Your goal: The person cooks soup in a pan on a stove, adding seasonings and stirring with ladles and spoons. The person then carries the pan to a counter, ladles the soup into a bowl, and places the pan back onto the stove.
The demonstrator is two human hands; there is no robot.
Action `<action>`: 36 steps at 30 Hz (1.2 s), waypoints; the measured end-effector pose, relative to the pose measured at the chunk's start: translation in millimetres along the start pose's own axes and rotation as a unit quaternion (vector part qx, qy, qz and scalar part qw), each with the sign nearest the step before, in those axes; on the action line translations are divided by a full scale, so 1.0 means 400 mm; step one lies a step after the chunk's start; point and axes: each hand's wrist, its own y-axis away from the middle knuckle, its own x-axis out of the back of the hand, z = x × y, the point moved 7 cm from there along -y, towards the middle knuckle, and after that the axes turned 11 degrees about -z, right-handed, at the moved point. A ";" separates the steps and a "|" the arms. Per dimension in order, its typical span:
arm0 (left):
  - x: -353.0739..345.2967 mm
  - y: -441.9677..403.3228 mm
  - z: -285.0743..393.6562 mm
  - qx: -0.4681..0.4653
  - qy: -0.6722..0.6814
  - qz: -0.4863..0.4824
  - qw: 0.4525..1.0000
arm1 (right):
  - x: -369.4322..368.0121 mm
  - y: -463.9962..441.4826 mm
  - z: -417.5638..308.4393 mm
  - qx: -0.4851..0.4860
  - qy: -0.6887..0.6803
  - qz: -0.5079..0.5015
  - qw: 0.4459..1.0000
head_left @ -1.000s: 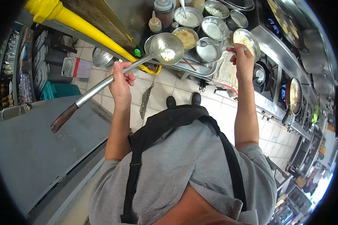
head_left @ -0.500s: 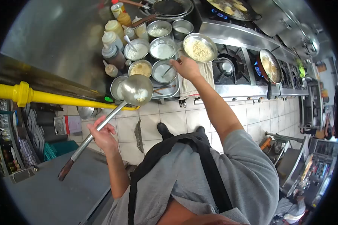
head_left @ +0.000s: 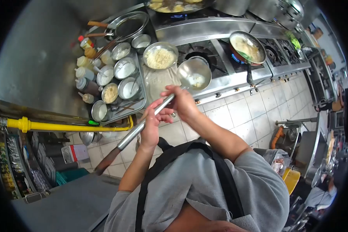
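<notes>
Ladle point(head_left: 134, 133) hangs over the stove's point(head_left: 230, 83) front edge, its handle in the left hand's point(head_left: 151, 125) curled fingers; the right hand's point(head_left: 185, 105) grip is unclear. Tilting could spill the powder point(head_left: 197, 80).

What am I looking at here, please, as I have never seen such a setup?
No machine here: a person works bare-handed, and every picture comes from one head-worn camera looking forward and down. The left hand holds a long-handled ladle with pale contents; the right hand is farther along it, its grip blurred. Beyond, a metal tray carries small bowls of pale ingredients, with squeeze bottles to their left. A cloth lies right of the tray, beside the gas stove.
</notes>
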 end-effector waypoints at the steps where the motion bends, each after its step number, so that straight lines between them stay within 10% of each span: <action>1: -0.035 -0.005 -0.006 0.003 -0.002 -0.011 1.000 | 0.048 0.017 -0.063 0.011 -0.004 -0.001 1.000; 6: -0.233 -0.025 0.042 -0.176 -0.281 -0.049 0.942 | 0.327 0.084 -0.351 0.098 -0.056 0.105 0.988; 10: -0.422 -0.143 -0.111 -0.074 -0.236 -0.087 0.965 | 0.325 0.253 -0.411 0.128 -0.084 0.101 0.983; 12: -0.581 -0.172 -0.100 -0.224 -0.411 -0.222 0.855 | 0.470 0.289 -0.445 0.172 -0.031 0.182 0.968; 19: -0.574 -0.232 -0.267 0.057 -0.409 -0.328 0.850 | 0.962 0.310 -0.641 0.060 0.300 0.322 0.896; 26: -0.502 -0.370 -0.342 0.103 -0.361 -0.264 0.888 | 1.127 0.180 -0.741 -0.018 0.506 0.363 0.782; 33: -0.515 -0.554 -0.374 0.115 -0.310 -0.238 0.913 | 1.071 0.159 -0.755 -0.089 0.247 0.218 0.940; 36: -0.548 -0.608 -0.367 0.133 -0.336 -0.249 0.899 | 1.066 0.170 -0.732 -0.120 0.295 0.225 0.921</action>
